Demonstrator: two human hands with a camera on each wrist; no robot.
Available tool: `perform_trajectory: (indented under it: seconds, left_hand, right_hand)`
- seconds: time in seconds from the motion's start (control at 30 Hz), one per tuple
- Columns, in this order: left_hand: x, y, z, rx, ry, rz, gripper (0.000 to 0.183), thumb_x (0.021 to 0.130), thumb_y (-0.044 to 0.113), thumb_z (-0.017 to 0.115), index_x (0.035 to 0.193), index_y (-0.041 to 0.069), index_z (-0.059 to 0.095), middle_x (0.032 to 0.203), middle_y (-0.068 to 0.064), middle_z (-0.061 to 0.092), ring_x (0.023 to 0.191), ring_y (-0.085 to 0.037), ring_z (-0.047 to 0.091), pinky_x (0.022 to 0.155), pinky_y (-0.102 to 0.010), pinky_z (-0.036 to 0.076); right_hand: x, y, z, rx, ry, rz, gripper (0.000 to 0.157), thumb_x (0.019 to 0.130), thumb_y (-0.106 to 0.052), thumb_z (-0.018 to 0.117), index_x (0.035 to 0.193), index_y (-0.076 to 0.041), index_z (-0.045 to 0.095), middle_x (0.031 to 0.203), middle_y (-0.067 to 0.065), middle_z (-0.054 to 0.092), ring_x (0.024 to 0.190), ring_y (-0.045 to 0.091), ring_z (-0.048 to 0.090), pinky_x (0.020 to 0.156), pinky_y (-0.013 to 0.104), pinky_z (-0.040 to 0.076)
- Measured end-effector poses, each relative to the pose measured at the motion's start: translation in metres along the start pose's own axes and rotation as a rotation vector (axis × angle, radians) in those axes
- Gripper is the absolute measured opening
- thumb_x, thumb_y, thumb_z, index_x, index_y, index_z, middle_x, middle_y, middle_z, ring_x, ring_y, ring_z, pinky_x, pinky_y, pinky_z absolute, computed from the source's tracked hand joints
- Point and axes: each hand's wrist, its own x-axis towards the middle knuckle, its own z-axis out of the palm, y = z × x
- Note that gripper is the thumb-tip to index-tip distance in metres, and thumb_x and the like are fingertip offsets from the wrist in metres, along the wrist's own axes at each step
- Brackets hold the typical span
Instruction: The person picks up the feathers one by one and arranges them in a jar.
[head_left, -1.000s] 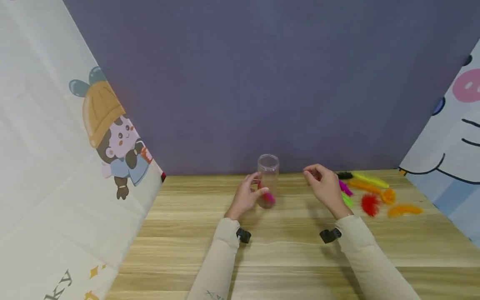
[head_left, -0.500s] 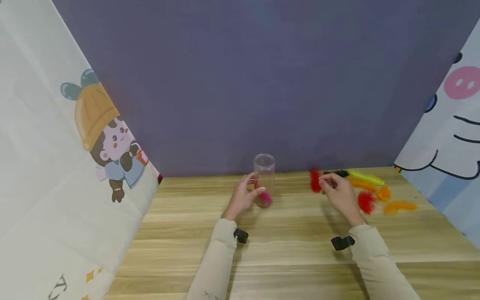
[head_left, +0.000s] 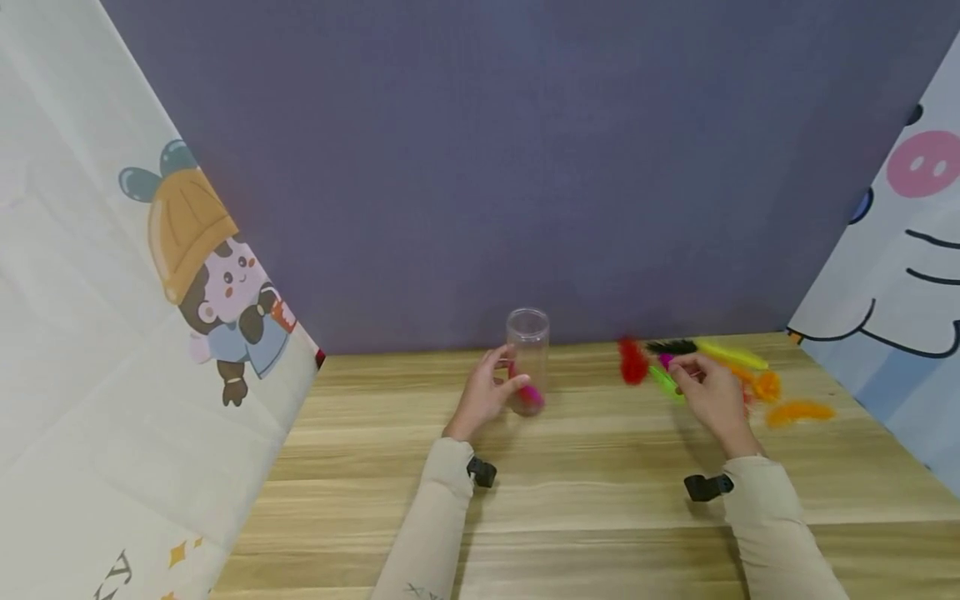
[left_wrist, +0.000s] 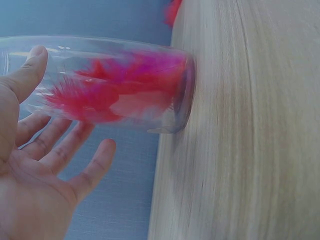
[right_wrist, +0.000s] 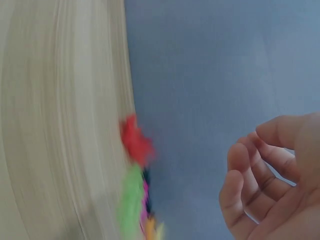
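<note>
My left hand (head_left: 483,396) holds a tall clear glass (head_left: 533,350) upright on the table, thumb on one side and fingers on the other. Red and magenta feathers (left_wrist: 120,87) lie inside its lower part. To the right, my right hand (head_left: 708,400) hovers over loose feathers, its fingers loosely bent and thumb near the fingertips, with nothing visible between them. Left of that hand lie a red feather (head_left: 633,362) and a green feather (head_left: 663,382). A magenta feather (head_left: 665,360) shows at its fingertips in the head view, and the hand hides another red one partly.
Behind the right hand lie a black feather (head_left: 671,347) and a yellow feather (head_left: 738,356). Further right are orange feathers (head_left: 801,412). A dark grey-blue panel (head_left: 480,183) stands along the back edge of the wooden table (head_left: 375,467), with printed sheets at both sides.
My right hand has moved right, from near the glass to over the feathers, uncovering the left red feather and the green one. My left hand stays at the glass.
</note>
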Motion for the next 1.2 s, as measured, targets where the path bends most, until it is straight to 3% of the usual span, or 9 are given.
perform_trajectory:
  seconds: [0.13,0.23,0.37,0.63,0.77,0.93,1.07,1.2]
  left_hand:
    - [0.000,-0.001,0.000,0.007,0.003,0.001,0.060,0.092,0.025,0.076,0.144,0.006,0.054,0.140,-0.016,0.059,0.128,-0.038,0.059,0.100,-0.057,0.053]
    - [0.000,0.000,0.000,0.017,0.001,-0.004,0.060,0.092,0.024,0.076,0.144,0.006,0.054,0.140,-0.015,0.059,0.128,-0.036,0.059,0.100,-0.053,0.054]
    - [0.000,-0.001,0.000,0.023,-0.003,-0.008,0.060,0.092,0.024,0.076,0.145,0.007,0.053,0.141,-0.014,0.059,0.128,-0.034,0.060,0.100,-0.051,0.054]
    - [0.002,-0.003,0.000,0.016,-0.005,-0.003,0.062,0.091,0.026,0.077,0.145,0.007,0.053,0.140,-0.015,0.059,0.128,-0.034,0.059,0.100,-0.053,0.054]
    - [0.002,-0.003,0.001,0.019,-0.004,0.002,0.061,0.092,0.025,0.077,0.144,0.006,0.054,0.140,-0.017,0.059,0.128,-0.034,0.060,0.098,-0.052,0.054]
    - [0.003,-0.005,0.001,0.021,0.000,-0.006,0.062,0.091,0.027,0.078,0.145,0.007,0.054,0.140,-0.015,0.060,0.128,-0.033,0.060,0.099,-0.051,0.055]
    - [0.003,-0.005,0.002,0.020,0.002,0.001,0.063,0.091,0.026,0.078,0.145,0.006,0.053,0.140,-0.014,0.060,0.128,-0.033,0.060,0.099,-0.051,0.054]
    - [0.003,-0.005,0.002,0.049,0.008,0.025,0.063,0.091,0.027,0.077,0.145,0.005,0.053,0.139,-0.015,0.060,0.125,-0.034,0.061,0.096,-0.050,0.056]
  right_hand:
    - [0.001,0.014,-0.015,-0.027,-0.015,0.043,0.038,0.107,-0.032,0.054,0.122,0.000,0.067,0.103,0.021,0.069,0.065,0.000,0.058,0.054,0.026,0.050]
    - [0.001,0.023,-0.026,-0.055,-0.002,0.076,0.040,0.107,-0.034,0.053,0.121,0.002,0.066,0.103,0.020,0.068,0.064,-0.002,0.055,0.055,0.025,0.049]
    - [-0.001,0.034,-0.041,-0.123,0.015,0.104,0.041,0.106,-0.035,0.054,0.119,0.002,0.067,0.103,0.019,0.068,0.067,0.006,0.053,0.056,0.024,0.045]
    - [-0.003,0.057,-0.059,-0.193,-0.074,0.108,0.043,0.105,-0.033,0.056,0.114,0.008,0.066,0.101,0.026,0.070,0.075,0.021,0.059,0.060,0.029,0.045]
    - [-0.003,0.066,-0.063,-0.219,-0.152,0.113,0.041,0.105,-0.029,0.055,0.112,0.010,0.065,0.085,0.019,0.070,0.069,0.020,0.056,0.057,0.030,0.043]
    - [-0.001,0.078,-0.068,-0.260,-0.311,0.164,0.040,0.103,-0.030,0.056,0.110,0.008,0.062,0.076,0.006,0.066,0.069,0.020,0.055,0.060,0.030,0.043]
    - [0.002,0.087,-0.068,-0.288,-0.401,0.189,0.039,0.099,-0.033,0.062,0.105,0.006,0.063,0.082,0.011,0.067,0.074,0.025,0.058,0.065,0.033,0.046]
    - [0.001,0.093,-0.065,-0.282,-0.431,0.232,0.045,0.094,-0.037,0.069,0.104,0.006,0.062,0.096,0.023,0.067,0.084,0.034,0.061,0.072,0.043,0.051]
